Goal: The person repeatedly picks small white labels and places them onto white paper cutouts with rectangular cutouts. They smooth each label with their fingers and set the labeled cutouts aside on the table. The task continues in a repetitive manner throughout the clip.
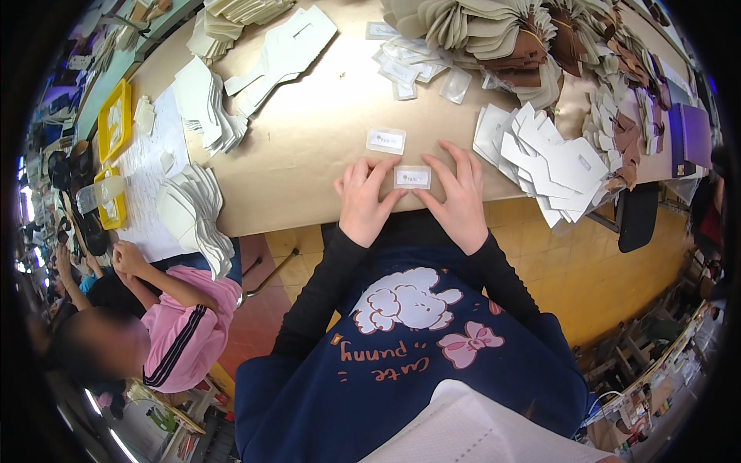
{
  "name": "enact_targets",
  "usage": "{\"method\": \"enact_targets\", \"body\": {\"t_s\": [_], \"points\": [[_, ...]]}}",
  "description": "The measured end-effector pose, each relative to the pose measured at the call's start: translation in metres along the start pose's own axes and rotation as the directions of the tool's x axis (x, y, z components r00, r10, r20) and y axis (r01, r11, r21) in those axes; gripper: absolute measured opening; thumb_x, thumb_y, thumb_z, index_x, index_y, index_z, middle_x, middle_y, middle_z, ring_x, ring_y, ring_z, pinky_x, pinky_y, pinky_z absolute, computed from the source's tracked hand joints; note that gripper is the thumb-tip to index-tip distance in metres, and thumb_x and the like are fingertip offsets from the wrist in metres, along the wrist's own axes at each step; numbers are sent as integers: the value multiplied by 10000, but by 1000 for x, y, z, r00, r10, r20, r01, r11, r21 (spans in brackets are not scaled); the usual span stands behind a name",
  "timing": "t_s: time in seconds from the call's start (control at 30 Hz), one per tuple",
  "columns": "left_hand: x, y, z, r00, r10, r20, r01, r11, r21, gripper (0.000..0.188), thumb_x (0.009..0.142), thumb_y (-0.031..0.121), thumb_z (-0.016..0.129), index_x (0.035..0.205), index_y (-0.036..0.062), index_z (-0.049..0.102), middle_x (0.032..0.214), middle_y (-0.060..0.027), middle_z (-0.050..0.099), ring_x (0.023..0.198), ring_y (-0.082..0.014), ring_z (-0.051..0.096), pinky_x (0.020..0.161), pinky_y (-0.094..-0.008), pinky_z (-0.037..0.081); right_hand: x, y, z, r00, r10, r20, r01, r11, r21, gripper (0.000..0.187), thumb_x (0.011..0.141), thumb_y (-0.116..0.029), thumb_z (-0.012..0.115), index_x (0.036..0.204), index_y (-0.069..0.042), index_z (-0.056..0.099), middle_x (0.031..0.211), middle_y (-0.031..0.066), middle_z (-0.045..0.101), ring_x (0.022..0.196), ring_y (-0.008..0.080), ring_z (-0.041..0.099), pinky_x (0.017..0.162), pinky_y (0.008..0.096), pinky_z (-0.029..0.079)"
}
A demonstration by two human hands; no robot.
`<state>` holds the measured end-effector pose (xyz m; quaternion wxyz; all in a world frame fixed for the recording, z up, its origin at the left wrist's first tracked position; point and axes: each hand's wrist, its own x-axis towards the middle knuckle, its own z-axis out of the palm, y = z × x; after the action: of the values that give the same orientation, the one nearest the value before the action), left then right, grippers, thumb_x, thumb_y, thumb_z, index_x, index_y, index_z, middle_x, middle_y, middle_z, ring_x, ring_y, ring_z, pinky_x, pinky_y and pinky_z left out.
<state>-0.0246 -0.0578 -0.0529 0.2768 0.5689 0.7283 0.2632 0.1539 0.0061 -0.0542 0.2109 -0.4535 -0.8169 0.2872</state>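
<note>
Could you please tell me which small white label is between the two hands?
The label nearest the front edge of the table, framed by the left hand and right hand; the other labels lie farther away.

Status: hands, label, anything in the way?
Left hand at left end of label, right hand at right end. Printed side up. Second label just beyond; nothing covering the first.

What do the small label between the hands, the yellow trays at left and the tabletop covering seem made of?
The small label: probably plastic or coated paper, smooth-looking, with a pale border around a white centre. The yellow trays: likely moulded plastic, given their even, bright colour and rounded corners. The tabletop covering: tan with a soft sheen, perhaps paper or thin plastic sheeting.
</note>
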Motion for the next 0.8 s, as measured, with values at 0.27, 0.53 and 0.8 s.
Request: {"method": "enact_targets", "body": {"t_s": [0.27, 0.53, 0.8], "points": [[4, -3, -3, 985, 165, -56, -165, 986, -3, 227, 797, 112, 792, 998, 98, 687, 991, -31, 633, 965, -242, 549, 885, -387, 411, 1, 0, -2, 1000, 11, 9, -11, 1000, 24, 542, 790, -164, 800, 1298, -104, 620, 1464, 139, 443, 1335, 378, 382, 1109, 473, 336], [-4, 0, 0, 998, 9, -56, -29, 924, -381, 99, 851, 8, 746, 937, 3, 699, 863, -73, 689, 747, -162, 650, 675, -287, 520, 3, 4, -9, 993, -16, 118, -5, 985, 174, 160, 819, -60, 758, 973, -29, 727, 1053, 114, 652, 1027, 277, 594, 891, 376, 462], [6, -18, -16, 960, -223, -170, 88, 815, -573, 130, 901, 32, 707, 1001, -45, 740, 848, -72, 735, 748, -103, 646, 687, -250, 503, 20, -5, -1, 985, 142, 94, -169, 859, 484, 211, 955, -35, 628, 1155, 1, 682, 865, 96, 662, 698, 146, 623, 641, 268, 501]]}}
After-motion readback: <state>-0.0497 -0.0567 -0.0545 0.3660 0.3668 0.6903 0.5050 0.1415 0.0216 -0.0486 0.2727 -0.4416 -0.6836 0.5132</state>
